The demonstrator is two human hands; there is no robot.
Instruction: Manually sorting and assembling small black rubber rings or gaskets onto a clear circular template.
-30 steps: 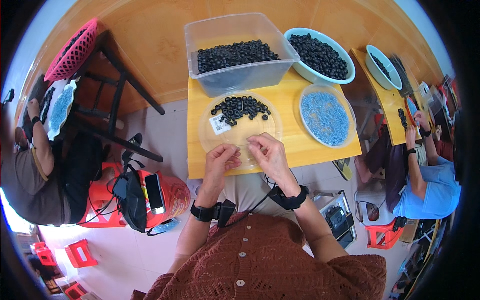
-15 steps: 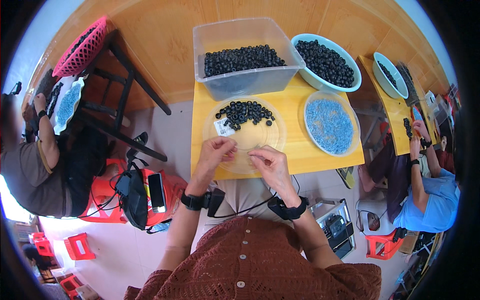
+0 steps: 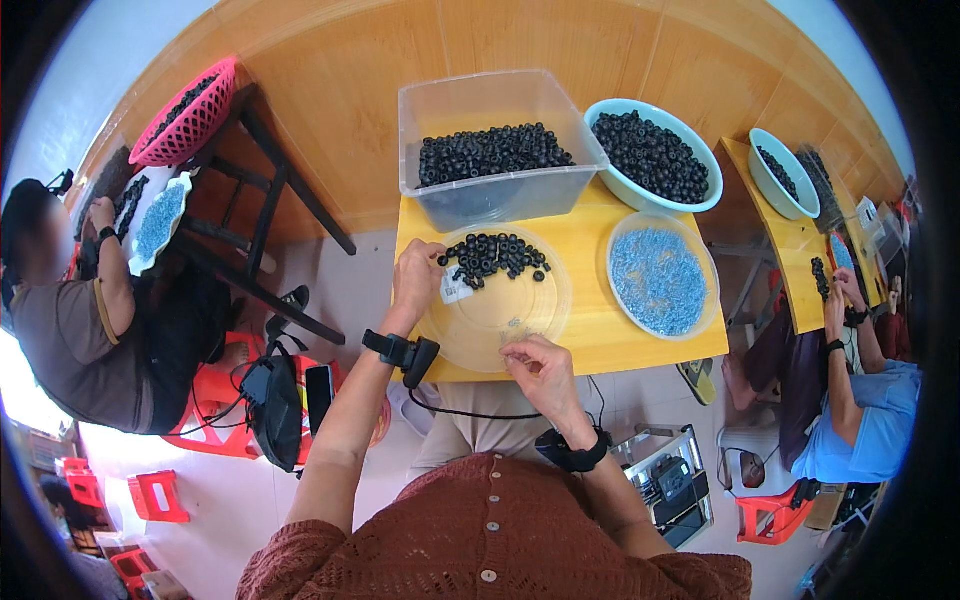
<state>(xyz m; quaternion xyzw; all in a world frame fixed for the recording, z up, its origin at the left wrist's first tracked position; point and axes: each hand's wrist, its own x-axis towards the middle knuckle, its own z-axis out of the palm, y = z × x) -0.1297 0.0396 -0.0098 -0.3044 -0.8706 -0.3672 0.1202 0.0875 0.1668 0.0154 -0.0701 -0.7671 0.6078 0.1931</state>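
On the yellow table lies a round clear tray (image 3: 470, 345) with a pile of small black ring-shaped pieces (image 3: 490, 255) on its far side. My left hand (image 3: 415, 280) is at the left edge of that pile, fingertips pinched together beside the pieces; whether one is between them is hidden. My right hand (image 3: 543, 370) hovers over the tray's near right edge, thumb and forefinger pressed together on something too small to name. Just beyond those fingers are some tiny clear bits (image 3: 515, 328). A white printed label (image 3: 456, 286) shows beside the black pieces.
Behind the tray stands a clear plastic bin (image 3: 500, 205) of black pieces, beside a pale blue basin (image 3: 710, 190) of more. A round dish (image 3: 612, 285) of small blue pieces lies right. One person (image 3: 80, 330) sits left, another (image 3: 860, 400) right, both at tables.
My left hand has moved forward and left, from the middle of the tray to the black pile. My right hand stays near the tray's front edge. The view has shifted slightly.
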